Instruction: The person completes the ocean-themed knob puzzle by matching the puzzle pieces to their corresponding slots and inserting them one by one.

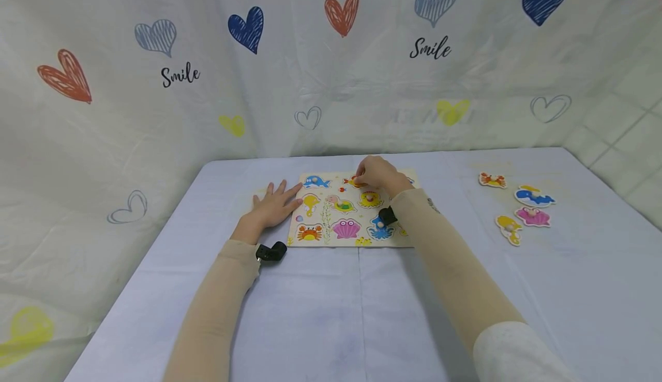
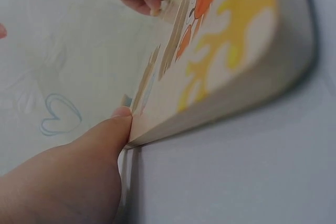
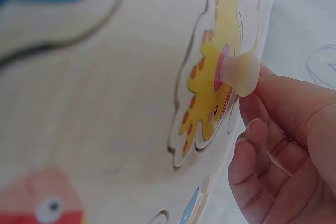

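Note:
A wooden peg puzzle board (image 1: 320, 243) with sea animals lies on the table. My left hand (image 1: 275, 205) rests at its left edge, fingers spread; in the left wrist view, the thumb (image 2: 122, 113) touches the board's side. Over the back middle of the board, my right hand (image 1: 381, 173) pinches a red and yellow fish piece (image 1: 352, 182) with thumb and fingertips. The right wrist view shows those fingers beyond a yellow octopus piece (image 3: 214, 93) with a pale knob; the fish's own knob is hidden there. A blue octopus piece (image 1: 381, 231) sits nearer the front.
Several loose pieces lie on the table at the right: a crab (image 1: 492, 180), a blue whale (image 1: 535, 198), a pink shell (image 1: 534, 217) and a yellow seahorse (image 1: 509, 230). A heart-printed curtain (image 1: 336, 83) hangs behind the table's back edge.

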`<action>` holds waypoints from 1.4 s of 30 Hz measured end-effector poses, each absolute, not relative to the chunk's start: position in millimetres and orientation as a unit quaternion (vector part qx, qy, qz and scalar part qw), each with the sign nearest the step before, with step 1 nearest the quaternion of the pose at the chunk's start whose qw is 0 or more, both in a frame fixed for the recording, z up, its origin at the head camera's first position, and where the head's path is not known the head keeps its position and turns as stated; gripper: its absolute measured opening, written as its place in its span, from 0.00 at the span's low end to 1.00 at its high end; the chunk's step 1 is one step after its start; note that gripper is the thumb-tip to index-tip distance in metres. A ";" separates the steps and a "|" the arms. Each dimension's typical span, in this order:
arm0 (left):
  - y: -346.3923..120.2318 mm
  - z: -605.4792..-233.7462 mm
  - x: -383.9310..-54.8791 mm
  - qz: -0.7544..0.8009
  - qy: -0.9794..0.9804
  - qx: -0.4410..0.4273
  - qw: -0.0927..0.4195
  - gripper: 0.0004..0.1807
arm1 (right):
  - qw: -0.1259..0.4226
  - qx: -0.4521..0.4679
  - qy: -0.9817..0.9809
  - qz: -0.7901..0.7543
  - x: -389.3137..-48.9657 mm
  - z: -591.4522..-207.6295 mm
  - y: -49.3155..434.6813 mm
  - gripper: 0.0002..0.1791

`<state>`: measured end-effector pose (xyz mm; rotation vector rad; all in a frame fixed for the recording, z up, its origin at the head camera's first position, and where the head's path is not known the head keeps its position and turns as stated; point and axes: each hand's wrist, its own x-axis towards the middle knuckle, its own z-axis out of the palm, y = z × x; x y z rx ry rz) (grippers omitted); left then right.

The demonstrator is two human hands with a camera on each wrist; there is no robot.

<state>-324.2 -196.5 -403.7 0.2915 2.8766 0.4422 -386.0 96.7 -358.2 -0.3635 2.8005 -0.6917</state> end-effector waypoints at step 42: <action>-194.5 -401.6 -323.7 0.144 0.978 0.099 0.116 0.37 | 0.022 -0.129 0.893 -0.430 -357.4 -336.9 255.4 0.21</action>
